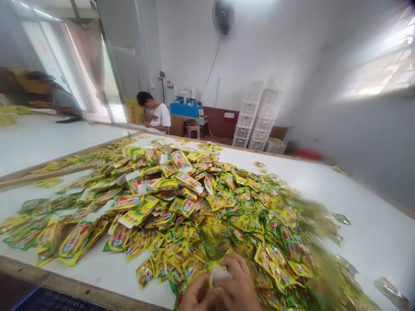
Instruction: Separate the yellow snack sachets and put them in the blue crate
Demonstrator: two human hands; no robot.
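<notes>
A wide heap of small yellow-green sachets [207,211] covers the white table [356,203]. Flat yellow cartons [136,211] lie mixed into its left side. At the near edge my left hand [196,296] and my right hand [236,283] meet over the sachets. Their fingers are curled together around a small white piece [219,273] that I cannot identify. Sachets lie right under and around both hands.
A second white table [39,138] stands at the left, with a person leaning over it. Another person in a white shirt [158,114] sits at the back by a blue box. White crates [256,121] are stacked against the far wall. A wall fan [223,15] hangs above.
</notes>
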